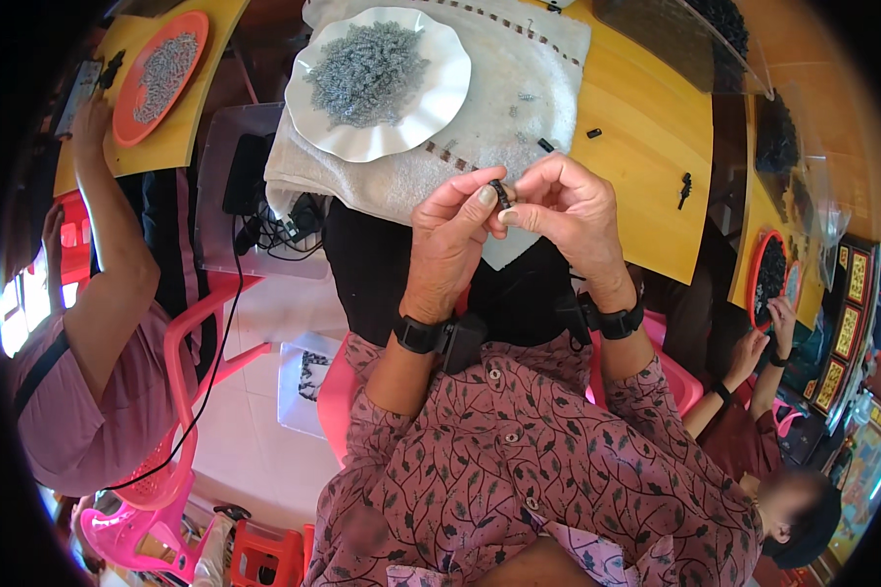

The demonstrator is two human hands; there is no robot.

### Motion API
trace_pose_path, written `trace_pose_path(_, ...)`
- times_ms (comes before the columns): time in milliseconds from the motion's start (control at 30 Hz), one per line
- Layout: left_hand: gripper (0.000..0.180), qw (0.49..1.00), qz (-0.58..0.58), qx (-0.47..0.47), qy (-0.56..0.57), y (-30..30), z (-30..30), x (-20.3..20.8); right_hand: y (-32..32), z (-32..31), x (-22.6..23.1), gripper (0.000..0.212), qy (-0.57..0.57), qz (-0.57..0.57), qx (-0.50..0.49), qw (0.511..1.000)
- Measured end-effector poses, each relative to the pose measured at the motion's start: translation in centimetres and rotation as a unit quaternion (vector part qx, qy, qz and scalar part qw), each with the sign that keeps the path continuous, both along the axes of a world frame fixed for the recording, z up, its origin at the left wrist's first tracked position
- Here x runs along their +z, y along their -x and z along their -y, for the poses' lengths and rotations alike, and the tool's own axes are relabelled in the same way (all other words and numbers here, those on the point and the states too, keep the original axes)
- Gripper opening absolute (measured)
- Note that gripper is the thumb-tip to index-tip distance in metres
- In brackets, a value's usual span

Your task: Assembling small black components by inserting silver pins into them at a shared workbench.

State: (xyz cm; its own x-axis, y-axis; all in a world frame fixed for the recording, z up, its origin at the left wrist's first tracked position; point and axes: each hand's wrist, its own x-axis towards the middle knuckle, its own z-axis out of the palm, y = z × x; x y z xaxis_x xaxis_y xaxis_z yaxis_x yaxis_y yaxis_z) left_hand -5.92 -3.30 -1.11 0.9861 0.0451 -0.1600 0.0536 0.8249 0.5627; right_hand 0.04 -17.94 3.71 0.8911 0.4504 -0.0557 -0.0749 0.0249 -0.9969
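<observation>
My left hand (450, 225) pinches a small black ridged part (500, 193) between thumb and fingertips above the towel's near edge. Close against it, my right hand (573, 205) has its thumb and forefinger curled together at the same part; whether they grip it or something tiny is hidden. A white wavy-rimmed plate (445, 108) beyond my left hand bears a heap of small grey, spring-like pieces (370, 73). A few such pieces (527, 97) lie loose on the cream towel (509, 59). Just past my right fingers is a small black piece (545, 145).
More black pieces (686, 191) lie on the yellow table (656, 117) at right. A clear bin (264, 249) with black cables stands left of my knees. Co-workers sit on both sides, near an orange plate (198, 39) at left and a red tray (757, 293) at right.
</observation>
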Motion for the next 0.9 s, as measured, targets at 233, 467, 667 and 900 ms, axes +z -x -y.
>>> trace_pose_path(233,0.029,0.999,0.007,0.044,0.022,-0.1,0.3,0.5,0.1,-0.8,0.4,0.036,0.028,0.049,-0.008,0.998)
trace_pose_path(467,0.039,1.000,0.008,-0.010,0.000,-0.1,-0.4,-0.1,0.2,-0.4,-0.1,0.030,0.027,0.050,-0.001,0.998)
trace_pose_path(667,0.046,0.993,0.072,-0.049,-0.080,0.1,-1.1,-0.8,0.1,-0.1,-0.2,0.027,0.034,0.088,0.003,0.995)
trace_pose_path(900,0.046,0.993,0.084,-0.029,-0.084,0.3,-0.8,-1.4,0.3,-0.2,-0.6,0.024,0.016,0.083,-0.007,0.996)
